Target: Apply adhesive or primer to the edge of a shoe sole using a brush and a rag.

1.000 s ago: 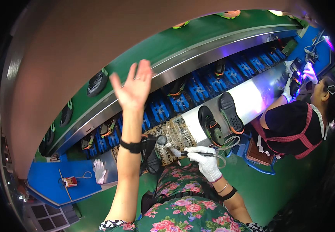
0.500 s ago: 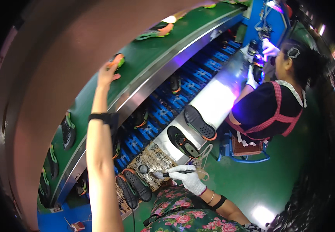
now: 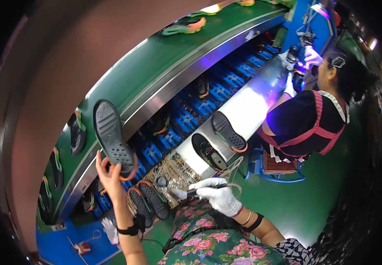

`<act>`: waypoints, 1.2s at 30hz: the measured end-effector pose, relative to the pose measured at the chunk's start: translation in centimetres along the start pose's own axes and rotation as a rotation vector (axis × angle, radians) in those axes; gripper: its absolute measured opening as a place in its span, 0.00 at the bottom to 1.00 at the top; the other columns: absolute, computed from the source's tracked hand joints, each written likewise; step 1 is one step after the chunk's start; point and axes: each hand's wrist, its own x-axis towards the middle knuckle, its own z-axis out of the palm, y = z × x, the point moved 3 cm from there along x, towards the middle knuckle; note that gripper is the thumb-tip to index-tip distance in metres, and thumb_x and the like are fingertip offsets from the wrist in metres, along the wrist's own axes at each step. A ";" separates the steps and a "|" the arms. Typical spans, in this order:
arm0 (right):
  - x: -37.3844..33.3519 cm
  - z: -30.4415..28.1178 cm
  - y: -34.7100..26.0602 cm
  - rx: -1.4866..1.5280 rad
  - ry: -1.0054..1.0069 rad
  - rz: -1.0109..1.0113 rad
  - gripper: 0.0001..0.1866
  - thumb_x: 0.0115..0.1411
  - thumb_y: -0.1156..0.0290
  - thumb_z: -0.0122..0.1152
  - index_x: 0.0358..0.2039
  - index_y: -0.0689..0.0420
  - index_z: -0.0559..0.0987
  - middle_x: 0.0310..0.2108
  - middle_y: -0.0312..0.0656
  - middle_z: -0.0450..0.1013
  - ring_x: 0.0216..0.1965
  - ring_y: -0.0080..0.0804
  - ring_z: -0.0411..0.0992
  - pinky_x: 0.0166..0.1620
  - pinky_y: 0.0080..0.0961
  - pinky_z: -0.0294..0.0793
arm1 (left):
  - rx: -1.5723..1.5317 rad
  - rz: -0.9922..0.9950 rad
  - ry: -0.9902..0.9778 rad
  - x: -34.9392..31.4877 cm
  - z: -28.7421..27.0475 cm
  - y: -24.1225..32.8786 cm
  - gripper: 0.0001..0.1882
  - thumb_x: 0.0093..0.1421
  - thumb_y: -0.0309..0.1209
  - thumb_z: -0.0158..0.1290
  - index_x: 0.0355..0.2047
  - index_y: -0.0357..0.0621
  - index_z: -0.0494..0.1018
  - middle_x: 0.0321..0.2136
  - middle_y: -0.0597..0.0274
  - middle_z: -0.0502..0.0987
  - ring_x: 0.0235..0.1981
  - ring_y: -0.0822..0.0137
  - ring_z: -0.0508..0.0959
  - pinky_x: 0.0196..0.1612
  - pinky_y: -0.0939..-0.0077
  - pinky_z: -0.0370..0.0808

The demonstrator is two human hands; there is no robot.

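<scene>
Change first: half a second back I had the bare left hand [image 3: 112, 179] up at the green belt [image 3: 155, 66], fingers on an orange-and-green shoe part. Now it's lower, left of centre in the frame, grasping a black shoe [image 3: 111, 132] by its orange-rimmed end, sole toward my camera. A second ago that hand was spread and held nothing, so for the work in hand I log one shoe taken up and both hands occupied.

Gloved right hand [image 3: 219, 197], lower centre, is wrapped round a brush [image 3: 194, 193], much as before. Bristles point left, over or near the patterned mat [image 3: 184, 174], close to a round dark pot [image 3: 161, 181]. Two more shoes [image 3: 154, 201] lie soles up just left of that.

Hard to read: the held shoe's upper faces away from me, and the fingertips behind it are hidden. I can't tell whether the shoe brushes the belt edge or hangs clear of it. Bristles are blurry; can't say if they touch the mat. Upper right, purple glare washes out what the co-worker [image 3: 305, 119] holds. Along the top, shoes on the belt are cut off by a brown surface [image 3: 58, 88].
</scene>
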 end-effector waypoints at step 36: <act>1.3 7.1 -4.9 -0.607 -0.048 -0.408 0.08 0.58 0.85 0.66 0.38 0.67 0.83 0.33 0.45 0.82 0.26 0.25 0.79 0.30 0.21 0.77 | -1.460 -1.016 -0.382 -15.2 9.1 -1.4 0.65 0.52 0.87 0.24 0.62 0.38 0.67 0.43 0.39 0.81 0.40 0.46 0.82 0.47 0.49 0.81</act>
